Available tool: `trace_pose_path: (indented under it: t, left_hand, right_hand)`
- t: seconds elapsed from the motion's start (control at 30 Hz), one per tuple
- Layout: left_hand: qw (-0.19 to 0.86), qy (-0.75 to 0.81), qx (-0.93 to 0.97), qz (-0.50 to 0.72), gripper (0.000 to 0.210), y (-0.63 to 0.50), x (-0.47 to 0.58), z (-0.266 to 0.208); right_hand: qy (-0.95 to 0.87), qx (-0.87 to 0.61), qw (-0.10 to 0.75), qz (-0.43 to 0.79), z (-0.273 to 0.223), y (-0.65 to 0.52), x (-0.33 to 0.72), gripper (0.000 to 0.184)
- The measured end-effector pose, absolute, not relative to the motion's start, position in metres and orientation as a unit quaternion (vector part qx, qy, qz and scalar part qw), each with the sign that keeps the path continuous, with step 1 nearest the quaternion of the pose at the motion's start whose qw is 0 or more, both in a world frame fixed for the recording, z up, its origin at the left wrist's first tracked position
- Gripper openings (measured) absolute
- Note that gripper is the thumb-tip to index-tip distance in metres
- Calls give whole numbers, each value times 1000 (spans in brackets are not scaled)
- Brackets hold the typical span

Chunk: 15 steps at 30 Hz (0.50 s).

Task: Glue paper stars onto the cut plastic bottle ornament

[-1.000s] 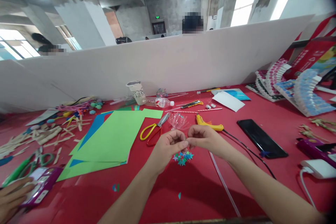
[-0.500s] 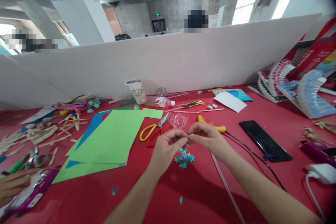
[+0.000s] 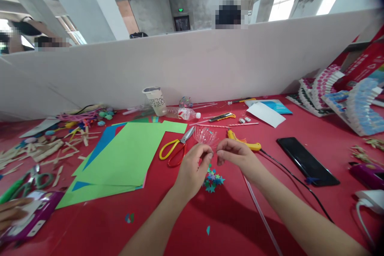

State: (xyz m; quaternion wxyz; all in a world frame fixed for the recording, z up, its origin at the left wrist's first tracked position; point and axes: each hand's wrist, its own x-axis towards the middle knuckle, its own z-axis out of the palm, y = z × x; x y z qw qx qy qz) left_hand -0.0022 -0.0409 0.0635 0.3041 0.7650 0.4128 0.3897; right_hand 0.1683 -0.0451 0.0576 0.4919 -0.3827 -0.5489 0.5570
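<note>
My left hand hangs over the red table, its thumb and forefinger pinched together. Facing it, my right hand is also pinched, with a narrow gap between the two sets of fingertips. Whatever either pinch holds is too small or hidden to make out. Below the fingers lies a small pile of foil-like paper stars in green, blue and purple. Just beyond them stands a clear plastic piece with splayed strips, partly covered by my hands. A yellow hot glue gun lies behind my right hand, and scissors lie left of my left hand.
Green paper sheets spread to the left, near wooden sticks. Another person's hand rests on a purple device. A paper cup, a plastic bottle and a utility knife lie behind; a phone lies right.
My fingertips, touching each other half a second ago, have come slightly apart. The camera view has shifted a little. The table items look otherwise the same.
</note>
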Motion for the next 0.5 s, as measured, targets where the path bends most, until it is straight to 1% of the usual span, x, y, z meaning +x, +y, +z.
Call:
trace_pose_path:
  t: [0.13, 0.27, 0.37, 0.43, 0.5]
  left_hand:
    - [332, 429, 754, 371, 12, -35, -5, 58]
    - [297, 452, 749, 382, 16, -25, -11, 52]
    - [277, 458, 751, 388, 20, -24, -14, 50]
    - [292, 448, 757, 374, 21, -26, -13, 50]
    - [336, 425, 759, 360, 20, -29, -12, 50]
  right_hand:
    - [-551, -386, 499, 546, 60, -41, 173, 16]
    - [-554, -419, 499, 518, 63, -34, 176, 17]
    - [-567, -423, 478, 520, 65, -30, 173, 14]
    - [-575, -402, 461, 543, 65, -29, 171, 13]
    - [-579, -378, 441, 572, 66, -31, 169, 13]
